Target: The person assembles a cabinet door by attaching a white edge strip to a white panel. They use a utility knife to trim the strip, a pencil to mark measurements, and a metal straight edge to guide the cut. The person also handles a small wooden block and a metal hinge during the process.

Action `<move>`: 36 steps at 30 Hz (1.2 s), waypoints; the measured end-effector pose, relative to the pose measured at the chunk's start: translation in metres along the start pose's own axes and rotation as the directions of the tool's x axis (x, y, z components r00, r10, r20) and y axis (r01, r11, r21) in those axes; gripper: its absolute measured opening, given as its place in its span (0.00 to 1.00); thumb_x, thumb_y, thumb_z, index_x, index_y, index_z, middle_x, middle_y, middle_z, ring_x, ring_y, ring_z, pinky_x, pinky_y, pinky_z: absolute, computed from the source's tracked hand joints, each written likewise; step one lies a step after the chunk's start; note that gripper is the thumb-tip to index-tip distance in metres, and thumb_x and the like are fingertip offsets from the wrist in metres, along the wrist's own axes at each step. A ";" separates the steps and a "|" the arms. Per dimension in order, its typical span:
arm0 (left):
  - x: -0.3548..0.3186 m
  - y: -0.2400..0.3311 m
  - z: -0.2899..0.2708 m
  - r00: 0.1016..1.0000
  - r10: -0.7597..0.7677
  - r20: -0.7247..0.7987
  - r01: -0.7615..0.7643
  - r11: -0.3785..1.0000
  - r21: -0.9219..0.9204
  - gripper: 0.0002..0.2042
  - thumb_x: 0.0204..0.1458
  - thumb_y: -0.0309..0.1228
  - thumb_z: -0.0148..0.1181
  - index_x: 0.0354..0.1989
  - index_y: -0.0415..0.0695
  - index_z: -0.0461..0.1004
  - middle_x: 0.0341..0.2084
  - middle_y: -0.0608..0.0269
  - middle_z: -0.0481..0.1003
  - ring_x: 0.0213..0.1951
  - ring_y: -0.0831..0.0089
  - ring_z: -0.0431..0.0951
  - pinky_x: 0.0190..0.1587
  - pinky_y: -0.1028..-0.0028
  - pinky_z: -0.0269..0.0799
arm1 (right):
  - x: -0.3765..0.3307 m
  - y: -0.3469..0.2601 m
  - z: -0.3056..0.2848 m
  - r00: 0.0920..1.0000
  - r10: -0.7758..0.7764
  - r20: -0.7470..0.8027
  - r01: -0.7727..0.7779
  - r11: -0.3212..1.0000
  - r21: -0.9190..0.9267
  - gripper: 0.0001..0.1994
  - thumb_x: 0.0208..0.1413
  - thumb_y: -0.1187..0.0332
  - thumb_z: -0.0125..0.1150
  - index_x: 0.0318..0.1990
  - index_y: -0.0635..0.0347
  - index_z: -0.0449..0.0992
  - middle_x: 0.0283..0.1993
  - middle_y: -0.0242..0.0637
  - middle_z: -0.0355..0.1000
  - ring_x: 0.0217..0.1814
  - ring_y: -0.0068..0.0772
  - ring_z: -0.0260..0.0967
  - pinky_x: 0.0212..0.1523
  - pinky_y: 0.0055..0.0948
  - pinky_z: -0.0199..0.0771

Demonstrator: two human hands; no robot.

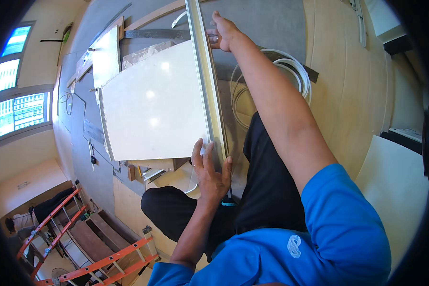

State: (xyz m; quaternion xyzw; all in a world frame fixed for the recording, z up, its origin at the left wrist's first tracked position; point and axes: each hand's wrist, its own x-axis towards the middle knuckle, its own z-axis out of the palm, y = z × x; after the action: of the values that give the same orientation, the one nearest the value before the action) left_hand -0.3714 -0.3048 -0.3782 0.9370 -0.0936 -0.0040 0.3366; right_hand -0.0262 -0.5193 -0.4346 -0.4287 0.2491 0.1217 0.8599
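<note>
Long pale metal straightedge strip [206, 81] runs away from the body along the right edge of the glossy cream square tile [155, 105]; left hand [210, 174] presses its near end, fingers spread flat, right hand [222, 32] probably pinches the far end.

Bright windows [16, 102] fill the left edge, set in a cream wall [19, 157], and daylight comes in through them. The grey floor [267, 24] stretches away from the windows toward the top of the view. Pale wooden boards [348, 86] lie on the floor, far from the windows, on the right. An orange ladder [81, 238] lies below the windows, with brown planks [88, 243] between its rails. A coil of white cable [295, 71] rests on the floor, between the windows and the boards.
</note>
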 end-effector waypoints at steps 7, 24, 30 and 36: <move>0.012 -0.009 -0.016 0.999 -0.010 -0.034 0.008 0.997 -0.070 0.22 0.62 0.34 0.64 0.61 0.38 0.69 0.62 0.41 0.68 0.63 0.44 0.69 0.63 0.54 0.67 | 0.010 0.000 -0.017 0.996 -0.031 -0.082 0.021 0.993 -0.115 0.36 0.70 0.45 0.51 0.75 0.56 0.52 0.70 0.52 0.65 0.58 0.49 0.74 0.51 0.50 0.81; 0.036 -0.107 -0.141 0.913 -0.283 -0.293 0.206 0.942 -0.265 0.09 0.61 0.29 0.63 0.45 0.37 0.80 0.39 0.51 0.83 0.41 0.62 0.83 0.48 0.67 0.76 | -0.132 0.059 0.023 0.993 0.117 0.024 -0.103 0.944 -0.313 0.44 0.54 0.34 0.66 0.72 0.49 0.62 0.74 0.44 0.55 0.70 0.50 0.56 0.65 0.55 0.64; -0.013 -0.156 -0.190 0.711 -0.515 -0.479 0.196 0.799 -0.569 0.12 0.64 0.33 0.61 0.43 0.35 0.81 0.35 0.59 0.82 0.38 0.73 0.82 0.46 0.74 0.76 | -0.115 0.046 -0.015 0.987 0.116 -0.113 -0.157 0.846 -0.510 0.47 0.55 0.33 0.64 0.74 0.50 0.58 0.76 0.43 0.55 0.74 0.53 0.53 0.70 0.59 0.52; -0.166 -0.346 -0.155 0.234 -0.861 -0.451 0.434 0.508 -0.744 0.10 0.63 0.32 0.60 0.42 0.37 0.81 0.31 0.63 0.81 0.31 0.79 0.77 0.36 0.76 0.73 | -0.117 0.029 -0.036 0.989 -0.003 -0.147 -0.076 0.845 -0.529 0.57 0.54 0.32 0.66 0.78 0.63 0.45 0.80 0.48 0.48 0.78 0.49 0.49 0.73 0.52 0.50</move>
State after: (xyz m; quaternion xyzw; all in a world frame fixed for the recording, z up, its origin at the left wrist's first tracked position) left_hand -0.4642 0.0839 -0.4857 0.6613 0.4856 0.2425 0.5178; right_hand -0.1489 -0.5298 -0.4102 -0.6531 0.2745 0.1717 0.6846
